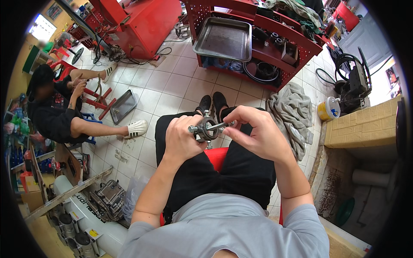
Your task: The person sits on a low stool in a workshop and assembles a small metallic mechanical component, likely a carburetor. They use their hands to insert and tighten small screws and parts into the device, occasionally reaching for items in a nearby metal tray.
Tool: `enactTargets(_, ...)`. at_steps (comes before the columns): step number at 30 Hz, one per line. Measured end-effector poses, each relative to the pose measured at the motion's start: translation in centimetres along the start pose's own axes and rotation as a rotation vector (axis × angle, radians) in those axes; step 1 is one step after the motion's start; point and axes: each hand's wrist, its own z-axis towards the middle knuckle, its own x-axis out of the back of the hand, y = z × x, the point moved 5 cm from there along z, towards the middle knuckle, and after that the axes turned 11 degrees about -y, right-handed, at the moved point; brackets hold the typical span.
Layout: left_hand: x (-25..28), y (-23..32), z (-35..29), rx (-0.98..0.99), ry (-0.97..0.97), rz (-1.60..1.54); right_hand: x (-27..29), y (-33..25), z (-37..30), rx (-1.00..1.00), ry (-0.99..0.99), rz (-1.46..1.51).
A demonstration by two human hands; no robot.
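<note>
Grey T-shirt (228,228) closest, black trousers (189,180) beyond; above them my left hand (183,136) clasps a bolted metal ring (202,131), my right hand (257,132) pinching a slim metal rod (217,126) across it

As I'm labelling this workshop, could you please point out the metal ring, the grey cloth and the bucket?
Metal ring (208,138): head view, its lower rim.
Grey cloth (293,115): head view, its crumpled middle.
Bucket (325,110): head view, its side.

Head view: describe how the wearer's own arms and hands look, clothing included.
Short, light grey sleeves cover the upper arms, leaving the forearms bare. The left hand and right hand are ungloved, and no watch or bracelet shows at either wrist.
</note>
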Motion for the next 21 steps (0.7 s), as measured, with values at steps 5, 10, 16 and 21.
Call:
enactTargets(5,-0.13,-0.05,0.06,-0.006,0.021,-0.021,0.02,0.15,0.07,-0.051,0.014,-0.053)
enactTargets(10,-0.12,-0.16,0.13,0.01,0.0,-0.009,0.41,0.05,-0.02,0.016,0.071,-0.087)
enactTargets(16,-0.43,-0.29,0.06,0.013,-0.001,-0.028,0.55,0.34,0.05,0.047,0.005,-0.141)
enactTargets(21,-0.32,-0.35,0.04,0.068,-0.069,-0.005,0.46,0.72,0.13,-0.101,-0.042,-0.08)
